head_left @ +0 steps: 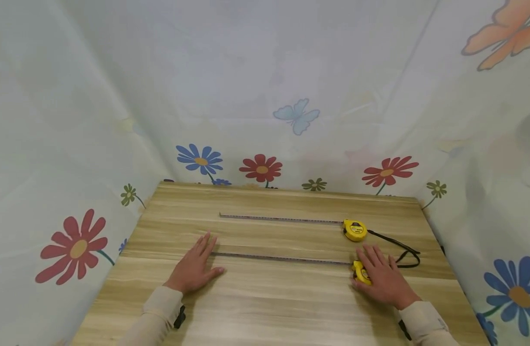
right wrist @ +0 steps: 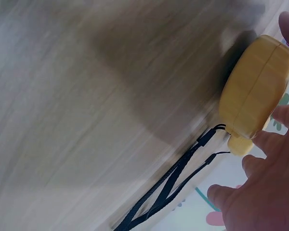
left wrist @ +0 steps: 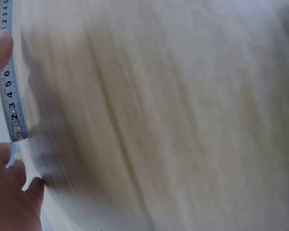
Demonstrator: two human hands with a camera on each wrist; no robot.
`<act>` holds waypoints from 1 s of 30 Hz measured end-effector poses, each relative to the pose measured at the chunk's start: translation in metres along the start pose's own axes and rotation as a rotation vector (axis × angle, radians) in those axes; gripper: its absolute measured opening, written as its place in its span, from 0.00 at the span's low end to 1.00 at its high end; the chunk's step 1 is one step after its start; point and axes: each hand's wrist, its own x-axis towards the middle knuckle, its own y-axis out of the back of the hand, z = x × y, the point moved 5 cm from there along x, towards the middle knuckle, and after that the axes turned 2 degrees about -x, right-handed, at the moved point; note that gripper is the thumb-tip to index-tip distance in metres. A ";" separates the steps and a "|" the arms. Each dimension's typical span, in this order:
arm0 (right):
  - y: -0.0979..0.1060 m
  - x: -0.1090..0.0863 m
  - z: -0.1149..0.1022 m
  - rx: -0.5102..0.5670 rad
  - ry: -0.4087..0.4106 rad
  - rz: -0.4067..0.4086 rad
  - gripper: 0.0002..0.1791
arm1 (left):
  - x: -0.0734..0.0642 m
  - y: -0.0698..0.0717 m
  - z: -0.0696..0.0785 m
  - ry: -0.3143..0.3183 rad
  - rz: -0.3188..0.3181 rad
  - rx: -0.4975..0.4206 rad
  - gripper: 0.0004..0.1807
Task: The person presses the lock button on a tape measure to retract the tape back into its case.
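Two yellow tape measures lie on the wooden table with their blades drawn out to the left. My left hand [head_left: 193, 269] lies with straight fingers beside the hook end of the near blade [head_left: 282, 258]. In the left wrist view, thumb and fingers are on either side of that blade's numbered end [left wrist: 15, 122]. My right hand [head_left: 386, 278] is spread over the near tape measure [head_left: 360, 273], partly hiding it. In the right wrist view, its case [right wrist: 257, 86] stands between thumb and fingers, which look loose; firm contact cannot be told.
Farther back lies the second tape measure [head_left: 355, 230], its blade [head_left: 282, 219] roughly parallel to the near one. A black wrist strap [head_left: 395, 240] loops on the table to the right. A flower-printed cloth [head_left: 247, 96] rises behind the wooden table [head_left: 273, 307] and along its sides.
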 end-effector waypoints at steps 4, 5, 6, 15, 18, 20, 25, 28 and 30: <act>0.003 0.000 0.000 -0.018 0.037 -0.008 0.51 | 0.000 0.000 -0.004 0.027 -0.013 -0.050 0.51; 0.004 0.000 -0.001 -0.014 0.052 -0.006 0.51 | 0.000 0.000 -0.005 0.040 -0.012 -0.062 0.49; 0.005 0.001 -0.002 -0.006 0.067 -0.003 0.51 | -0.001 0.000 -0.006 0.053 -0.012 -0.066 0.47; 0.000 0.004 -0.002 0.073 0.048 -0.126 0.49 | 0.000 0.009 -0.008 0.037 0.100 -0.078 0.31; -0.002 0.006 -0.001 0.072 0.010 -0.169 0.47 | 0.001 0.010 -0.010 0.034 0.136 -0.071 0.26; -0.002 0.007 -0.002 0.077 -0.005 -0.183 0.46 | 0.001 0.009 -0.011 0.037 0.155 -0.061 0.23; 0.002 0.008 -0.007 0.070 -0.006 -0.181 0.44 | 0.003 0.010 -0.012 0.021 0.215 -0.035 0.14; 0.004 0.008 -0.009 0.060 -0.002 -0.173 0.43 | 0.003 0.012 -0.011 0.004 0.251 -0.027 0.11; 0.003 0.007 -0.009 0.056 -0.003 -0.171 0.42 | 0.003 0.014 -0.011 0.001 0.268 -0.029 0.11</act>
